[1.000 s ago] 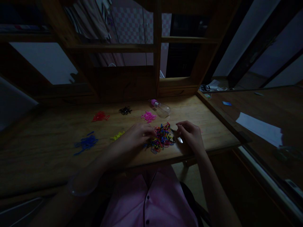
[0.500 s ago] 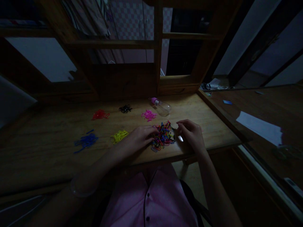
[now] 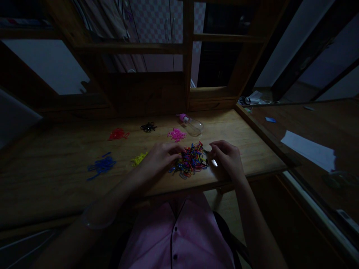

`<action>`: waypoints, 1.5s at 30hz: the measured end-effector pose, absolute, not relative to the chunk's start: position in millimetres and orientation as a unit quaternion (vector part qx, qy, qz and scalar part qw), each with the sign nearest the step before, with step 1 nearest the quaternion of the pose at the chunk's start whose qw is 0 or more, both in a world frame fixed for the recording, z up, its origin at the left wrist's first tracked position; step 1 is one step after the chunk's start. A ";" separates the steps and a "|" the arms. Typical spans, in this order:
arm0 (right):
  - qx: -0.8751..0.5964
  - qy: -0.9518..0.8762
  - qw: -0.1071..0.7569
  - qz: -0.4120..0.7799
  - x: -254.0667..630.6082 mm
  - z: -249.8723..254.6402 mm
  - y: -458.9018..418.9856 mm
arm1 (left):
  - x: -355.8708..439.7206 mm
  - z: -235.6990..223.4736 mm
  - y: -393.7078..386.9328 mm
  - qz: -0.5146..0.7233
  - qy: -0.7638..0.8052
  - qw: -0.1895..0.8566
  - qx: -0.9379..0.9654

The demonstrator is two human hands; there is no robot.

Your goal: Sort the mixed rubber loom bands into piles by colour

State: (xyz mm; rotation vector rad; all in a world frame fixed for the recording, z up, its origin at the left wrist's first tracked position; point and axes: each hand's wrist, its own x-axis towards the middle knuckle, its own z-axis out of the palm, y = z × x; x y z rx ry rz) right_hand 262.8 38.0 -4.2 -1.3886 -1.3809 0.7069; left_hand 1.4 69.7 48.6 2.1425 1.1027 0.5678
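From my remote seat I see the multicoloured heap of small elastic loops (image 3: pixel 192 161) on the brown wooden desk (image 3: pixel 61 149), between the left hand (image 3: pixel 161 156), thumb and fingers apart, and the right hand (image 3: pixel 228 155) (its grip I cannot tell).

In dim light we see a pale wooden desk (image 3: pixel 61 157) backed by an open brown wooden shelf frame (image 3: pixel 188 56). Through its openings we make out a pale checked cabinet (image 3: pixel 153 24) and a dark cabinet (image 3: pixel 215 61); to our right spreads a brown surface (image 3: pixel 297 117).
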 end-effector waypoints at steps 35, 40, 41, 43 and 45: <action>-0.586 -0.578 0.497 0.277 263.1 -5.2 39.4 | -2.2 38.5 95.9 0.165 0.394 0.501 0.753; -0.583 -0.576 0.498 0.284 262.9 -4.6 38.6 | -4.9 38.8 104.7 0.177 0.417 0.536 0.713; -0.584 -0.576 0.497 0.284 263.1 -4.5 38.5 | -5.8 38.6 105.5 0.180 0.417 0.537 0.711; -0.585 -0.575 0.496 0.284 263.4 -4.5 38.4 | -7.3 38.8 106.0 0.181 0.422 0.537 0.708; -0.585 -0.576 0.496 0.283 263.6 -4.8 38.5 | -8.0 39.8 105.5 0.183 0.428 0.531 0.708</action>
